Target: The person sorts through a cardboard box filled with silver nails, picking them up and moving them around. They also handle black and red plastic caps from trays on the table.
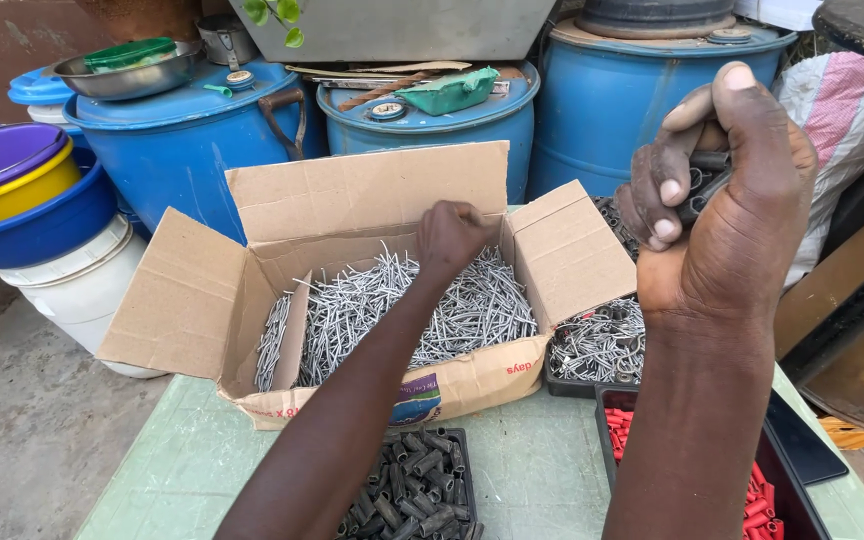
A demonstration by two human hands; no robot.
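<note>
Fingers [664, 190] of the right hand [727, 200] curl in a tight grip round a few dark grey plastic tubes [704, 180], raised above the desk's [542, 470] right side, their long axes running roughly left to right. The left hand [449, 238] reaches into the open cardboard box [362, 205] at the desk's far edge, fingertips pinched among thin, shiny steel nails [472, 305] lying crisscross; whether it holds one, I cannot tell. Near edge: a black tray of ribbed grey tubes [414, 490]; right corner, red ones [757, 500].
</note>
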